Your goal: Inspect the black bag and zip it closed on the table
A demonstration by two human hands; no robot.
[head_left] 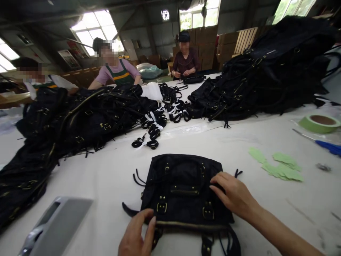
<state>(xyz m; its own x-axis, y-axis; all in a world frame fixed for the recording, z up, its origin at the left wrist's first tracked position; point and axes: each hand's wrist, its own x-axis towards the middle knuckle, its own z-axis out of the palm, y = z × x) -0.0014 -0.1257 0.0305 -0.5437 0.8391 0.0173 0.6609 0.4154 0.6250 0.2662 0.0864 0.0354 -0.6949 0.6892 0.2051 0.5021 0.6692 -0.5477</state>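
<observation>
A black handbag (183, 177) with brass buckles and a zip lies flat on the white table in front of me. At its lower left corner is my left hand (138, 233), thumb and forefinger apart and touching the edge by the brass-coloured zip. My right hand (233, 192) rests on the bag's right side, fingers stretched out and thumb apart from them. Straps and loose cords stick out from the bag's sides and lower edge. Part of its right side is hidden under my right hand.
Piles of black bags (255, 78) rise at right and left. Several bundled straps (145, 142) lie beyond my bag. Green tape (319, 122), a blue-handled tool (329, 145) and green scraps (279, 167) are at right; a grey metal object (61, 224) at left. Several people work behind.
</observation>
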